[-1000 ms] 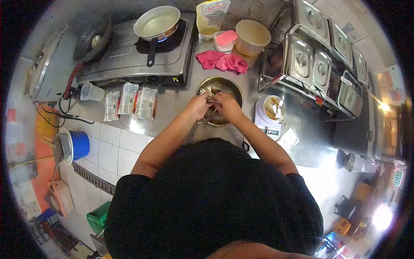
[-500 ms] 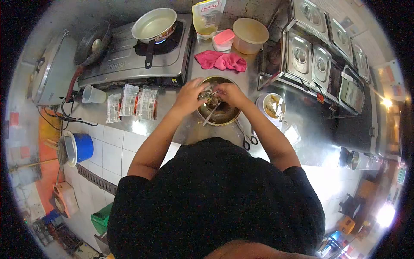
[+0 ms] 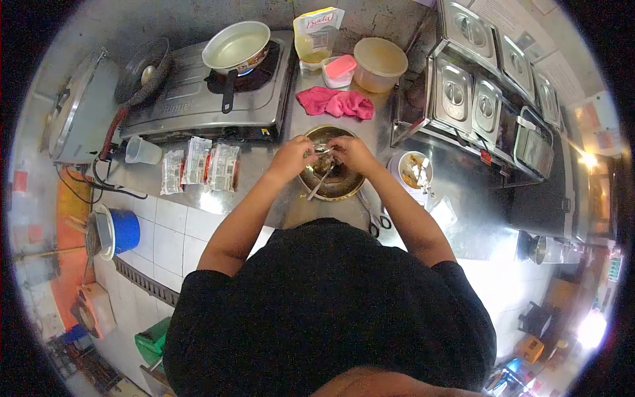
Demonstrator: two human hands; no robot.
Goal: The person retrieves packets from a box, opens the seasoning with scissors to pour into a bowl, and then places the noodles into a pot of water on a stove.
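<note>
A round metal bowl (image 3: 344, 188) with dark contents stands on the steel counter in front of me, a spoon (image 3: 320, 182) leaning in it. Over its left rim my left hand (image 3: 295, 157) is closed, fingertips pinched near a small shiny piece. My right hand (image 3: 349, 155) is closed over the upper right of the bowl, its fingers on the same small shiny piece (image 3: 321, 149). What this piece is cannot be made out. Black-handled scissors (image 3: 379, 223) lie just right of the bowl, near a white tub (image 3: 411, 173) holding brown and white bits.
A pan (image 3: 237, 47) sits on a lit gas stove (image 3: 178, 106), its handle towards me. Behind the bowl lie a pink cloth (image 3: 335, 103), a plastic tub (image 3: 380, 65) and a pouch (image 3: 317, 37). Packets (image 3: 198, 162) lie left; lidded steel containers (image 3: 454, 92) stand right.
My left hand's spread fingers have drawn together, and both hands now meet at the small shiny piece above the bowl. The whole view has shifted slightly.
</note>
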